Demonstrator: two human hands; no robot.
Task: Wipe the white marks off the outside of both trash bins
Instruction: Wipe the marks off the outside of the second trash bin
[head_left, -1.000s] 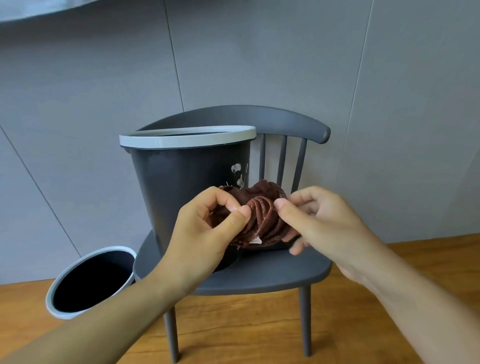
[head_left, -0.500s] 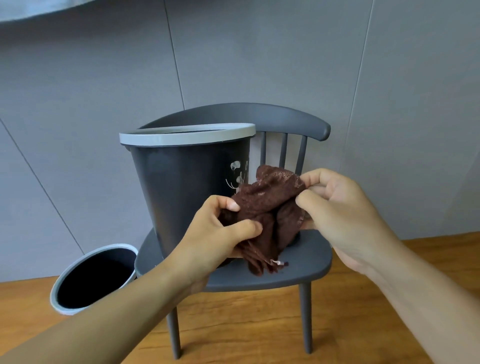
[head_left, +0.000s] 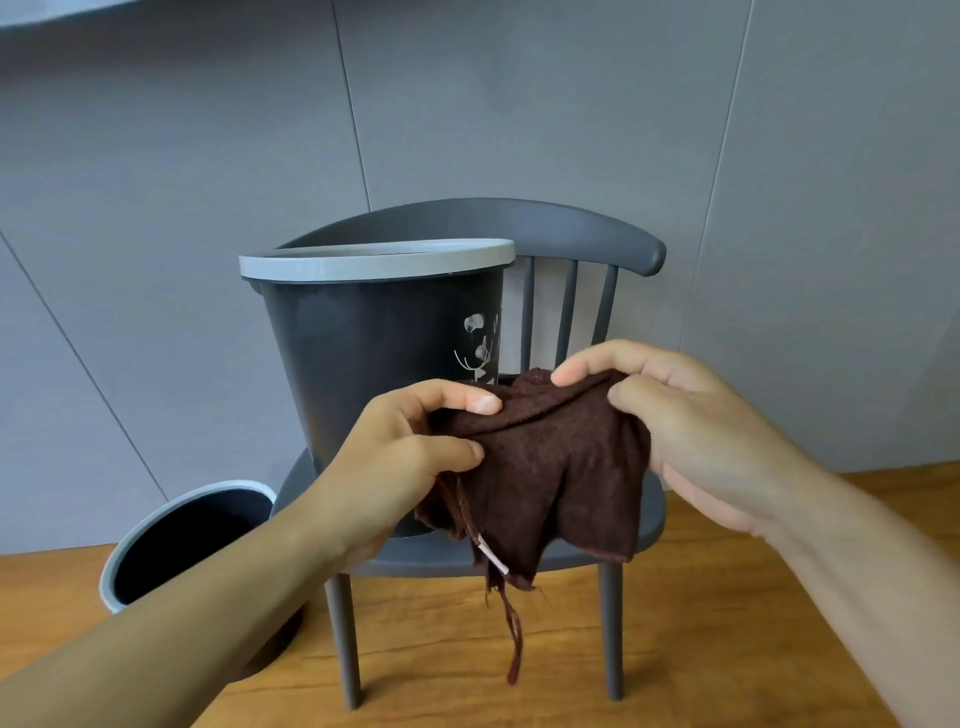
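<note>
Brown cloth (head_left: 545, 467) hangs between both hands, near the front of the grey chair (head_left: 613, 540). Left hand (head_left: 384, 457) pinches its left edge between thumb and curled fingers; right hand (head_left: 691, 431) grips the right edge likewise. White marks (head_left: 478, 343) show on the right side of bin 1 (head_left: 374, 358), which stands on the seat. Bin 2 (head_left: 140, 566) sits on the floor, left. Recommended: fold the cloth into a firm pad, steady the bin with 1 hand, then rub the marks.
</note>
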